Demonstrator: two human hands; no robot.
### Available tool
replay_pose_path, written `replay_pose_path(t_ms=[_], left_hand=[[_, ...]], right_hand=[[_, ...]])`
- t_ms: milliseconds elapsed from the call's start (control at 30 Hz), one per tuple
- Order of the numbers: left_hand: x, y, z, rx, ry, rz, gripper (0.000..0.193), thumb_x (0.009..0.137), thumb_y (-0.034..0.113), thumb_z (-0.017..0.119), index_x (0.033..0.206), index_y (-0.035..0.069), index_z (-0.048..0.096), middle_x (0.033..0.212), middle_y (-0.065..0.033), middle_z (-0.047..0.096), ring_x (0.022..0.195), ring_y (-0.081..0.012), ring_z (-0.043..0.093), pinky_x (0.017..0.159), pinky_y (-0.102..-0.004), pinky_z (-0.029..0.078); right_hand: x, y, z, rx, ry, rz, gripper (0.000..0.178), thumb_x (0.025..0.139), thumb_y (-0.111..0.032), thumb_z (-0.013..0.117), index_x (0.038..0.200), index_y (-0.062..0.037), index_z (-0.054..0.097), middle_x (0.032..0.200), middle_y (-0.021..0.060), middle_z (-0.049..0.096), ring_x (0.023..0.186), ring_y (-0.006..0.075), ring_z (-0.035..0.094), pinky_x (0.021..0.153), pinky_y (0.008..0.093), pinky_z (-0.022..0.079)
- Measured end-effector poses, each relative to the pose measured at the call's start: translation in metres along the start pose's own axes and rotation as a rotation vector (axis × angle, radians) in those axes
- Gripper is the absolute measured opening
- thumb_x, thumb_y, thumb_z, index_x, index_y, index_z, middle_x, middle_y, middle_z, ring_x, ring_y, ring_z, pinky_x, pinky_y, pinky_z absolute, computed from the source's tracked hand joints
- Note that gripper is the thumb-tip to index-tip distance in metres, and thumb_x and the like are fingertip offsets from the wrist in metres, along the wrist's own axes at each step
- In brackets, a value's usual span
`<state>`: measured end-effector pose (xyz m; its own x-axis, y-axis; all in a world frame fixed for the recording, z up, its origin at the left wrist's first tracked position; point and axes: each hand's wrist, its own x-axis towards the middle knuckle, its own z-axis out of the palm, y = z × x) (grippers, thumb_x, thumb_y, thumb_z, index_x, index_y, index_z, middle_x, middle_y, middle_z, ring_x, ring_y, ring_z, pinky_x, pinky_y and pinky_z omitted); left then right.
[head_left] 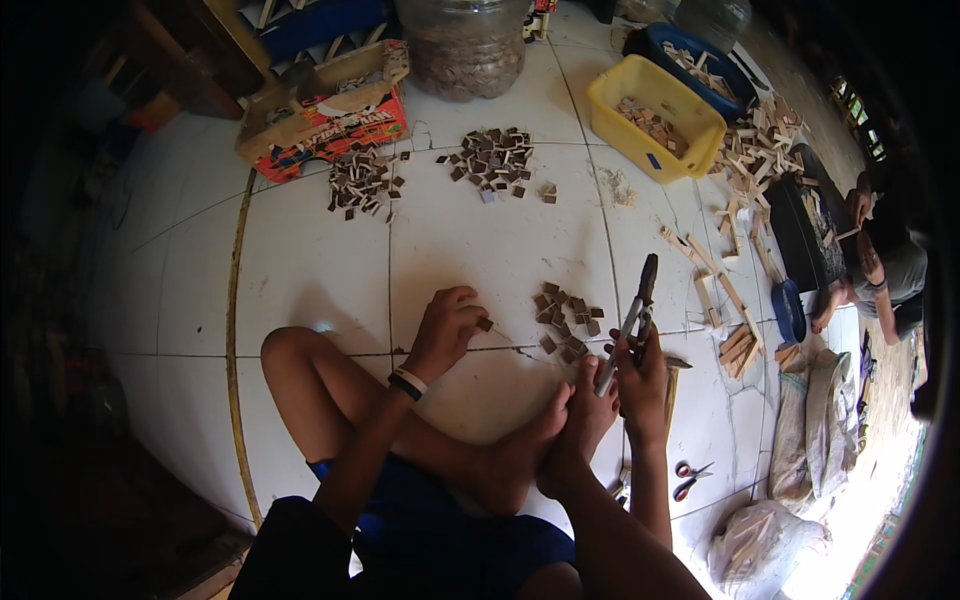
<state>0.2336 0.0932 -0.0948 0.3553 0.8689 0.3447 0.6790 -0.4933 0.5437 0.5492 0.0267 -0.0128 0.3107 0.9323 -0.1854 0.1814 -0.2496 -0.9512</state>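
Note:
My left hand (446,330) pinches a small dark brown square piece (485,324) above the white tiled floor. A thin pale stick seems to run from that piece to the right. In my right hand (640,375) is a plier-like hand tool (645,283) with a black upper end and a long silver part, held upright over my bare foot. Between the two hands, a small pile of brown square pieces (565,317) lies on the floor. Just right of my right hand is what looks like a hammer (677,363), mostly hidden behind the wrist.
Two larger heaps of brown pieces (492,163) lie ahead, beside a printed carton (330,128) and a clear jar (465,55). A yellow tub (605,95), wood offcuts (750,150), scissors (690,482) and sacks (828,410) are on the right. Another person (895,270) sits far right.

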Motion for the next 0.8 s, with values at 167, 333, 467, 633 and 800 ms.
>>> replay_pose_path(t_ms=[167,333,467,633,800], left_hand=[[0.022,0.025,-0.009,-0.538,0.065,-0.432,0.024,0.087,-0.005,0.075,0.109,0.002,0.070,0.105,-0.0079,0.074,0.101,-0.0206,0.072,0.092,-0.0334,0.056],[0.057,0.073,-0.039,-1.040,0.187,-0.450,0.018,0.094,0.001,0.076,0.111,-0.001,0.071,0.102,-0.0044,0.075,0.097,-0.0101,0.071,0.089,-0.0266,0.055],[0.077,0.111,-0.062,-1.116,0.149,-0.470,0.026,0.096,0.003,0.075,0.121,-0.004,0.071,0.107,-0.0053,0.075,0.099,-0.0090,0.068,0.091,-0.0258,0.053],[0.085,0.135,-0.070,-1.212,0.139,-0.475,0.028,0.098,0.006,0.075,0.123,-0.008,0.070,0.108,-0.0070,0.076,0.098,-0.0080,0.068,0.090,-0.0239,0.054],[0.089,0.142,-0.068,-1.173,0.126,-0.516,0.028,0.100,0.009,0.074,0.122,-0.008,0.070,0.108,-0.0080,0.076,0.098,-0.0096,0.069,0.091,-0.0256,0.055]], right_hand=[[-0.017,0.000,0.013,0.120,-0.080,-0.092,0.049,0.104,-0.003,0.059,0.151,-0.0020,0.044,0.110,0.0121,0.069,0.098,0.0198,0.067,0.089,0.0328,0.055],[-0.035,-0.002,0.032,-0.160,-0.055,-0.250,0.068,0.103,-0.003,0.056,0.164,-0.0043,0.027,0.118,0.0216,0.074,0.108,0.0364,0.075,0.092,0.0430,0.058],[-0.040,-0.005,0.034,-0.266,-0.106,-0.347,0.071,0.098,-0.002,0.057,0.164,-0.0042,0.032,0.121,0.0233,0.071,0.106,0.0411,0.068,0.094,0.0523,0.049],[-0.048,-0.007,0.031,-0.355,-0.145,-0.396,0.078,0.092,-0.001,0.062,0.165,-0.0074,0.035,0.131,0.0230,0.064,0.110,0.0374,0.058,0.099,0.0462,0.039],[-0.052,-0.007,0.029,-0.455,-0.139,-0.377,0.080,0.091,-0.002,0.064,0.165,-0.0137,0.036,0.119,0.0209,0.064,0.109,0.0386,0.056,0.098,0.0493,0.039]])
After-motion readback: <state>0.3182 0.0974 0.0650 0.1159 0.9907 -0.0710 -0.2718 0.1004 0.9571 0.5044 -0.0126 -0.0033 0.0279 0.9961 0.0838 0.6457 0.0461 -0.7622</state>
